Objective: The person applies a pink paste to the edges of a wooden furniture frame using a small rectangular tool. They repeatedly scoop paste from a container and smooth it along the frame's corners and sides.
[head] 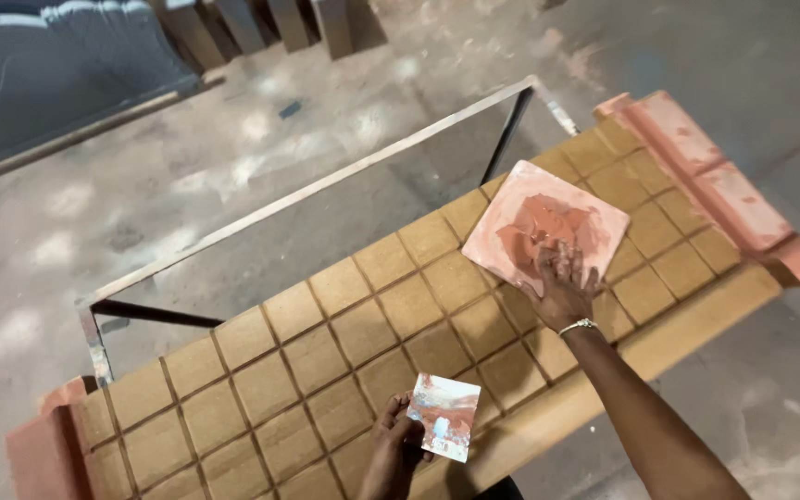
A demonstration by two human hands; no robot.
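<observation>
1. Two bare hands are in view, both the person's own; no other people show.
2. The right hand [562,278] lies flat, fingers spread apart, pressed on the near edge of one square tile [544,227] coated in wet pinkish-red paste. It grips nothing. One metal bangle [577,326] sits on that wrist.
3. That tile lies tilted like a diamond on the bench top, toward its far right part.
4. The left hand [398,437] is closed on the left edge of one small square card [444,417], smeared red, white and blue, held just above the near edge of the bench.
5. The two hands are well apart, the card low and near, the tile farther off to the right.
6. One long board [326,343] of tan square blocks, set in a grid with dark grooves between them, forms the work surface. The blocks run about three to four deep; the full count cannot be told, since the board leaves the picture.
7. Reddish blocks [715,176] edge the right end of the board, and one more [43,454] shows at the left end.
8. One metal frame [326,181] stands behind the board on the dusty concrete floor [187,139].
</observation>
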